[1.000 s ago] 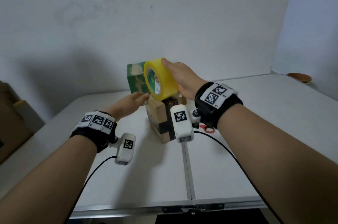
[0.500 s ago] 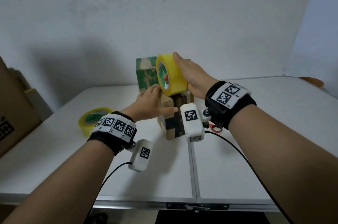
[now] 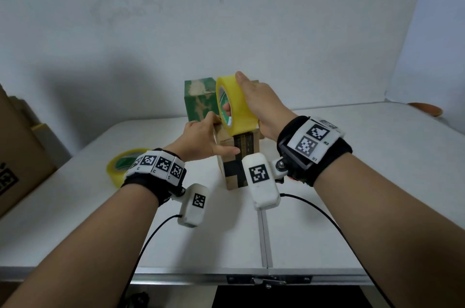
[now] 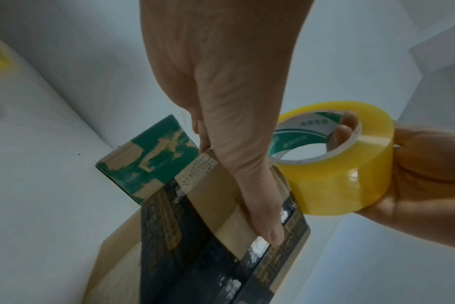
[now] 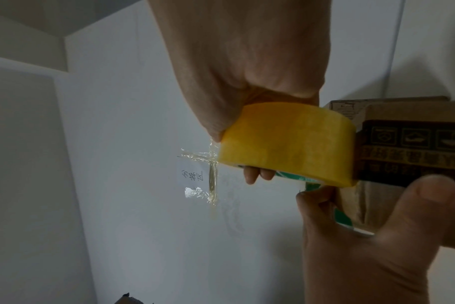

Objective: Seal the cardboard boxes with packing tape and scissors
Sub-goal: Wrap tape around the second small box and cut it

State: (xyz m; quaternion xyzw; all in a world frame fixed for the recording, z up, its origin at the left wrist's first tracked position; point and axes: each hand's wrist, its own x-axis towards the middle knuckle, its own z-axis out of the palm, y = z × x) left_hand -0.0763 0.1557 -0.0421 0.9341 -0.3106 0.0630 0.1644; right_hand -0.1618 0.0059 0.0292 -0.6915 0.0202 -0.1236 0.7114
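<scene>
A small brown cardboard box point(image 3: 235, 171) with black print stands upright at the middle of the white table point(image 3: 377, 156). My right hand point(image 3: 259, 106) grips a yellow packing tape roll point(image 3: 237, 109), fingers through its core, and holds it on edge against the box's top. My left hand point(image 3: 201, 136) clasps the box's upper left, its thumb pressed across the front face. In the left wrist view that thumb point(image 4: 247, 164) lies along shiny tape on the box point(image 4: 216, 205) beside the roll point(image 4: 338, 170). In the right wrist view the roll point(image 5: 286, 148) touches the box point(image 5: 408, 148).
A green printed box point(image 3: 198, 99) stands just behind the brown one. A second tape roll point(image 3: 120, 164) lies on the table at the left. A big carton point(image 3: 15, 151) sits off the table's left edge, an orange dish point(image 3: 425, 109) at the far right. Wrist-camera cables trail toward me.
My left hand has come from beside the box onto it, with the thumb now across the front. The right hand has brought the roll down against the box's top.
</scene>
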